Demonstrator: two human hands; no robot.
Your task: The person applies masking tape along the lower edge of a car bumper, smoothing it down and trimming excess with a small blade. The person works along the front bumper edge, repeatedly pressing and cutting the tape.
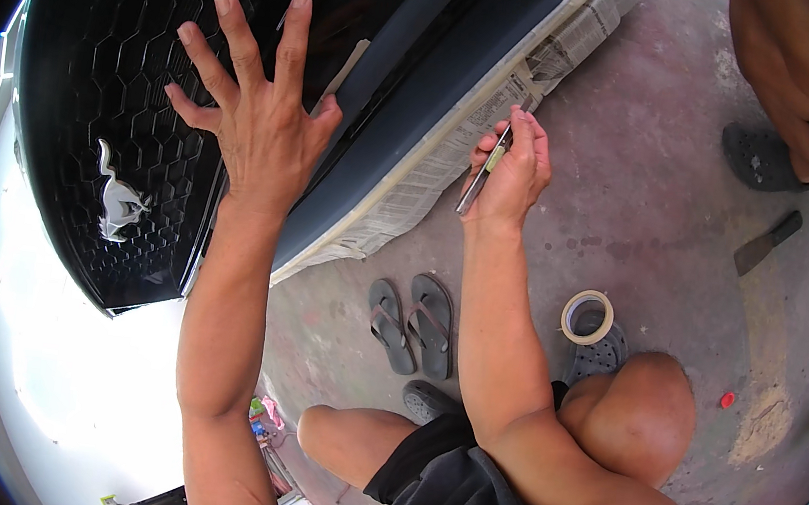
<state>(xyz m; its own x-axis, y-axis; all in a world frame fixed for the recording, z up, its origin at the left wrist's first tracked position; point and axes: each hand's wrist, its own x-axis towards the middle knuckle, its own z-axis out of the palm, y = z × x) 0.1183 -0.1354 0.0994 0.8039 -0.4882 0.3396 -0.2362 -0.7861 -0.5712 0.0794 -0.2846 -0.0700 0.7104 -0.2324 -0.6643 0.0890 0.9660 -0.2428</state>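
My left hand (265,122) has its fingers spread over the glossy black front of a car, beside a honeycomb grille (131,72). Whether the palm presses on the surface is hidden. A pale strip (348,69) shows by the thumb. My right hand (517,171) pinches a slim utility knife (485,174) with a metallic body and a yellow-green patch; its tip end is hard to make out. Just beyond that hand runs the dark lower bumper lip (419,125), edged with cream masking tape (352,229) and newspaper (405,203).
A silver horse-shaped emblem (118,200) sits on the grille. On the concrete floor lie grey flip-flops (430,320), a tape roll (587,318), a red cap (727,400) and a dark flat scraper-like tool (768,244). Another person's leg (792,87) stands at upper right.
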